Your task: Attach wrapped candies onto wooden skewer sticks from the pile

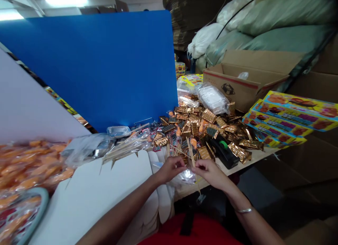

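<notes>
My left hand (170,169) and right hand (211,173) are close together. My right pinches thin wooden skewers (192,157), tilted over a crumpled clear plastic bag (186,176); I can't tell what my left grips. Beyond lies a heap of gold foil packets (200,129).

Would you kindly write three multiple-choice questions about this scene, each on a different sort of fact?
1. Which wrist wears the metal bangle? A) left B) right C) both

2. What colour is the tall upright panel? A) blue B) green C) red

3. What state is the cardboard box in? A) flattened B) taped shut C) open, flaps raised

Answers: 1 B, the bangle sits just behind the right hand. 2 A, the panel shows plain blue. 3 C, its flaps stand up and its inside shows.
</notes>
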Motion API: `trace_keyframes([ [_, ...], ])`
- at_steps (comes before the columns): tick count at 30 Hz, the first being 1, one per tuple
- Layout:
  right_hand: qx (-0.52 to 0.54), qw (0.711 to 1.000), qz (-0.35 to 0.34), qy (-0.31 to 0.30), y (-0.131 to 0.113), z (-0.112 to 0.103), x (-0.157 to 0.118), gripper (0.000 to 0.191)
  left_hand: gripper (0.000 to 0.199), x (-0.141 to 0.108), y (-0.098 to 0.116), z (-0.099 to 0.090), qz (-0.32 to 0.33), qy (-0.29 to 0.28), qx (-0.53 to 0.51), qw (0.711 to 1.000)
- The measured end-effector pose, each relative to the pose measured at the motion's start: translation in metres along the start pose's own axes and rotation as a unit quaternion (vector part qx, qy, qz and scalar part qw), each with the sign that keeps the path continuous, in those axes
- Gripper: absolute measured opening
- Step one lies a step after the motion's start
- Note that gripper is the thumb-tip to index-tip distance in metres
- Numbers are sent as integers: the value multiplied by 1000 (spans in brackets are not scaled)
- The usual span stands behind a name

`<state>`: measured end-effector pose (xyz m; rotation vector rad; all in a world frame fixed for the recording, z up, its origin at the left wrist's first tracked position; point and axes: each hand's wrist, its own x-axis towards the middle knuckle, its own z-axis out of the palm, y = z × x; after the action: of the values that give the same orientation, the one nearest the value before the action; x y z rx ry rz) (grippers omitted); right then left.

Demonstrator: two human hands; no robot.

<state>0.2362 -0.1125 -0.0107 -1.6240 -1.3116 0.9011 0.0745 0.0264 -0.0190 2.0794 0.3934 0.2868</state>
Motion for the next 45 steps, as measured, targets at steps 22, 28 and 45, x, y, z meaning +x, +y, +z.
trace_keyframes([
  [22, 235, 965, 1, 117, -6, -5, -1, 27, 27, -13, 16, -1, 105, 115, 65, 986],
  [28, 249, 928, -76, 265, -32, -20, -20, 16, 33, -28, 18, -17, 21, 173, -77, 982],
  [45, 34, 927, -312, 206, -57, 16, 7, 11, 35, -34, 21, -21, -5, 212, -75, 974],
])
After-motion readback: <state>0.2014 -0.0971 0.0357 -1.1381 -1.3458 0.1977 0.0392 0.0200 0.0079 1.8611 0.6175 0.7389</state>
